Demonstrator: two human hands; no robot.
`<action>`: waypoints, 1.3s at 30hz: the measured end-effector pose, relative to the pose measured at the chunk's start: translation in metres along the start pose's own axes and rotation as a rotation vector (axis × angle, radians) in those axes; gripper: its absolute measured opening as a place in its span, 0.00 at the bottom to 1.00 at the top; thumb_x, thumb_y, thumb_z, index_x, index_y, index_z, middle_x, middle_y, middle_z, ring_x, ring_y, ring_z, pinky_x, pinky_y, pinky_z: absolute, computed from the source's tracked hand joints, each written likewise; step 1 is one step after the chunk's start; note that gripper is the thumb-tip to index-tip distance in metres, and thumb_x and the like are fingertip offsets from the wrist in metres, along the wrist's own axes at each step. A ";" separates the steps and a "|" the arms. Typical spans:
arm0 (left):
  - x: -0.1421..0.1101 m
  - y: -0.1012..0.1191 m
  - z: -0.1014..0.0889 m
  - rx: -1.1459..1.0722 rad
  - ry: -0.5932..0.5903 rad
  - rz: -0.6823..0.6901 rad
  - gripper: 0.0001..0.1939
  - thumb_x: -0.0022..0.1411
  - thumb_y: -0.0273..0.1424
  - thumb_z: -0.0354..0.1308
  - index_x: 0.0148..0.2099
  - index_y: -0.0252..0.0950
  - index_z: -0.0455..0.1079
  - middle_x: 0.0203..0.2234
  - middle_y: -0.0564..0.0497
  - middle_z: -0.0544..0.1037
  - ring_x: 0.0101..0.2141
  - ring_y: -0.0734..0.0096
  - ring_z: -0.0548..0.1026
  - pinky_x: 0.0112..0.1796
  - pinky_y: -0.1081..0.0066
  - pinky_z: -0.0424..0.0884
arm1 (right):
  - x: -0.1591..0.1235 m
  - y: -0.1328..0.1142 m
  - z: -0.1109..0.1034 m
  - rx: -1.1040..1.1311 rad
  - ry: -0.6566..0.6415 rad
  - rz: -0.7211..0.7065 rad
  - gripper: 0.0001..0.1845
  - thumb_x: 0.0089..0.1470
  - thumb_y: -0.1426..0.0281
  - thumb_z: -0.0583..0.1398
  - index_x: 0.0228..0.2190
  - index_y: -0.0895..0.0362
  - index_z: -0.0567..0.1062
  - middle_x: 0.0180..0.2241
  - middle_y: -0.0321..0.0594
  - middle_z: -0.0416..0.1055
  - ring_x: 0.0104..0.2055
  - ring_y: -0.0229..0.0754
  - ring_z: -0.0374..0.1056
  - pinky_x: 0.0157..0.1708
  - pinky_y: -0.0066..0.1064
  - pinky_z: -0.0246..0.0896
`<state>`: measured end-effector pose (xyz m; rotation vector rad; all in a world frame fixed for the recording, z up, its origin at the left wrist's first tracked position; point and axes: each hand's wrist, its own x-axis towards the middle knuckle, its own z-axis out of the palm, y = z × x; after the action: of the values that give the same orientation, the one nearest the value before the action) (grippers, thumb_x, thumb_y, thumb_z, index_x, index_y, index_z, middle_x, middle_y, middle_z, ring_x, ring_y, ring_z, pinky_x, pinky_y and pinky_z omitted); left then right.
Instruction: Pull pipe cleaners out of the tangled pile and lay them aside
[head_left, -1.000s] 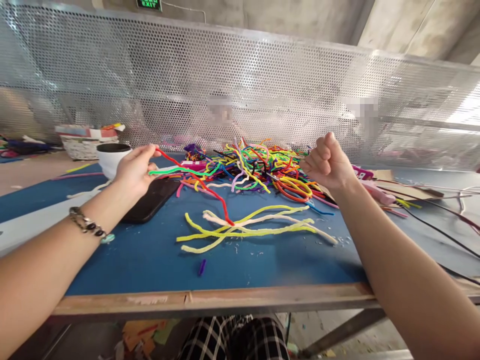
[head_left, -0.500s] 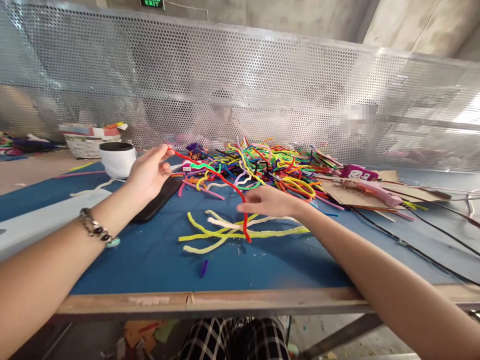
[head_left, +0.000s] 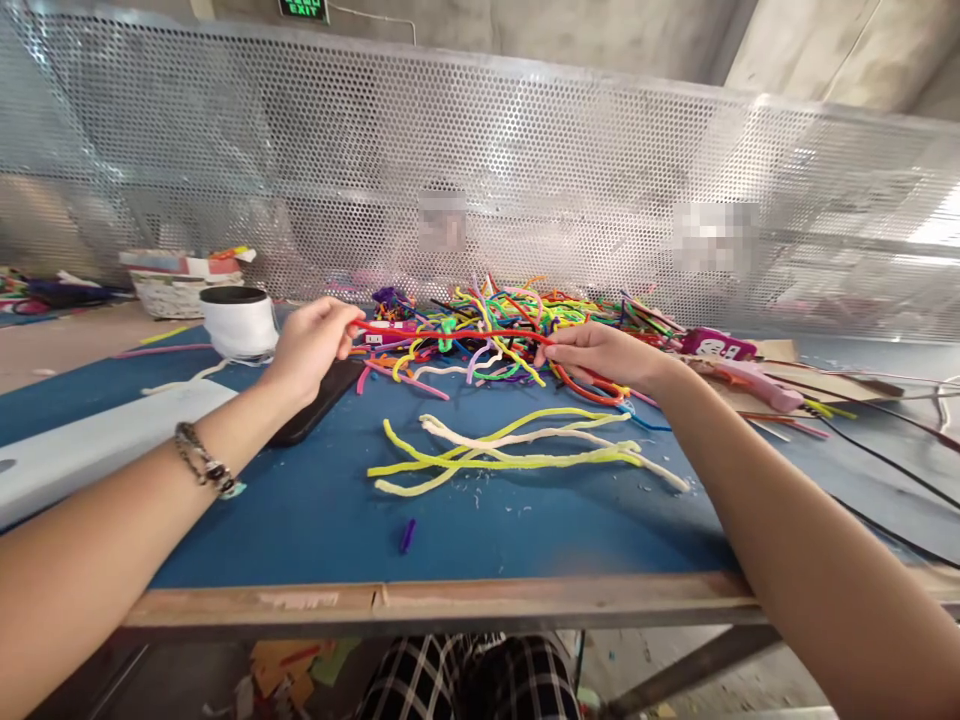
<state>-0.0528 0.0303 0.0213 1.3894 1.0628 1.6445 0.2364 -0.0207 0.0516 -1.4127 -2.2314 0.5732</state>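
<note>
A red pipe cleaner (head_left: 472, 334) is stretched nearly level between my two hands, above the table. My left hand (head_left: 319, 338) pinches its left end; my right hand (head_left: 581, 352) grips it near the right end. A green bit of pipe cleaner (head_left: 447, 335) shows around or just behind its middle. Below, several yellow and cream pipe cleaners (head_left: 495, 455) lie crossed on the blue tabletop (head_left: 315, 540). Behind my hands spreads a tangled heap of many-coloured pipe cleaners (head_left: 517, 310). A short purple piece (head_left: 407, 536) rests near the front edge.
At the left are a spool of white thread (head_left: 238, 322), a dark phone (head_left: 319, 405) and a pale board (head_left: 112, 440). A pink glue gun (head_left: 757, 385) lies on cardboard at the right, with cables. A perforated metal screen (head_left: 480, 150) stands behind, with people beyond it.
My right hand has moved right and up along the red pipe cleaner, pulling it from a downward slant to nearly level. My left hand has shifted slightly right.
</note>
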 end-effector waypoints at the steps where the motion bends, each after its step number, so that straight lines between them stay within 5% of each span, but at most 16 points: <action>1: 0.000 -0.004 0.000 0.164 -0.052 0.047 0.07 0.51 0.22 0.53 0.22 0.32 0.65 0.13 0.59 0.64 0.16 0.82 0.59 0.20 0.79 0.53 | -0.001 0.001 -0.003 -0.078 -0.037 0.026 0.19 0.51 0.59 0.50 0.29 0.61 0.72 0.13 0.28 0.54 0.17 0.30 0.50 0.20 0.23 0.46; 3: 0.001 -0.013 0.001 0.490 -0.172 0.154 0.01 0.49 0.25 0.54 0.27 0.32 0.66 0.21 0.56 0.70 0.22 0.79 0.65 0.25 0.77 0.59 | -0.001 0.004 -0.006 -0.255 -0.121 0.082 0.19 0.51 0.60 0.50 0.28 0.61 0.73 0.14 0.30 0.56 0.17 0.30 0.51 0.20 0.24 0.46; 5: 0.002 -0.021 0.002 0.674 -0.298 0.227 0.11 0.48 0.28 0.55 0.36 0.31 0.67 0.32 0.50 0.72 0.30 0.72 0.69 0.32 0.73 0.64 | 0.002 0.006 -0.004 -0.447 -0.161 0.132 0.18 0.51 0.62 0.50 0.26 0.61 0.74 0.16 0.33 0.61 0.19 0.32 0.55 0.21 0.25 0.48; 8: -0.002 -0.026 0.004 0.813 -0.508 0.357 0.22 0.50 0.34 0.53 0.48 0.32 0.63 0.43 0.44 0.68 0.43 0.63 0.67 0.42 0.65 0.63 | 0.009 0.007 0.011 -0.684 -0.026 0.103 0.14 0.50 0.64 0.53 0.30 0.60 0.74 0.26 0.41 0.70 0.26 0.37 0.62 0.26 0.26 0.52; 10: -0.007 -0.025 0.006 0.844 -0.644 0.492 0.22 0.52 0.35 0.51 0.50 0.35 0.62 0.46 0.45 0.65 0.47 0.62 0.63 0.47 0.63 0.59 | 0.013 0.003 0.026 -0.682 0.100 -0.047 0.15 0.49 0.66 0.55 0.38 0.59 0.72 0.35 0.44 0.71 0.34 0.41 0.64 0.31 0.28 0.55; 13: -0.017 -0.020 0.011 0.798 -0.831 0.612 0.18 0.55 0.34 0.50 0.49 0.39 0.63 0.45 0.48 0.64 0.46 0.67 0.64 0.48 0.66 0.58 | 0.018 -0.009 0.051 -0.506 0.074 -0.345 0.16 0.50 0.71 0.55 0.43 0.59 0.69 0.41 0.46 0.68 0.40 0.41 0.64 0.38 0.28 0.56; 17: -0.026 -0.017 0.018 0.722 -0.977 0.568 0.09 0.54 0.32 0.52 0.39 0.36 0.64 0.38 0.50 0.65 0.31 0.76 0.68 0.38 0.73 0.65 | 0.020 -0.022 0.073 -0.403 -0.038 -0.490 0.12 0.50 0.73 0.56 0.39 0.61 0.71 0.36 0.46 0.68 0.35 0.38 0.64 0.35 0.28 0.57; 21: -0.033 -0.018 0.021 0.708 -0.973 0.535 0.05 0.54 0.31 0.53 0.34 0.36 0.61 0.33 0.53 0.66 0.29 0.76 0.68 0.33 0.75 0.65 | 0.020 -0.024 0.081 -0.273 -0.037 -0.544 0.11 0.49 0.74 0.58 0.36 0.63 0.71 0.33 0.44 0.69 0.32 0.36 0.63 0.33 0.25 0.57; 25: -0.037 -0.013 0.021 0.687 -0.937 0.529 0.09 0.54 0.29 0.52 0.40 0.38 0.61 0.33 0.54 0.70 0.33 0.74 0.70 0.35 0.75 0.65 | 0.019 -0.026 0.082 -0.264 0.002 -0.524 0.10 0.52 0.70 0.55 0.31 0.64 0.72 0.27 0.41 0.69 0.26 0.34 0.61 0.27 0.24 0.54; 29: -0.037 -0.002 0.018 0.642 -0.784 0.698 0.08 0.58 0.28 0.47 0.39 0.37 0.66 0.32 0.53 0.73 0.35 0.74 0.71 0.38 0.74 0.65 | 0.018 -0.028 0.079 -0.319 0.098 -0.508 0.14 0.55 0.67 0.50 0.27 0.62 0.71 0.23 0.38 0.66 0.24 0.34 0.58 0.26 0.25 0.52; 34: -0.043 0.008 0.017 0.578 -0.565 0.854 0.11 0.59 0.29 0.46 0.36 0.39 0.71 0.36 0.49 0.69 0.40 0.70 0.68 0.42 0.71 0.64 | 0.016 -0.028 0.076 -0.266 0.372 -0.491 0.15 0.53 0.66 0.53 0.42 0.60 0.65 0.39 0.45 0.65 0.33 0.37 0.61 0.33 0.29 0.58; 39: -0.055 0.014 0.021 0.519 -0.669 0.863 0.11 0.58 0.30 0.49 0.35 0.40 0.73 0.32 0.50 0.68 0.33 0.75 0.68 0.34 0.75 0.67 | 0.016 -0.029 0.075 -0.434 0.433 -0.626 0.15 0.53 0.68 0.52 0.43 0.58 0.65 0.43 0.48 0.62 0.46 0.44 0.57 0.45 0.37 0.54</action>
<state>-0.0242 -0.0225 0.0147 2.7636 0.4991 1.2341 0.1665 -0.0262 0.0086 -0.8062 -2.3173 -0.4069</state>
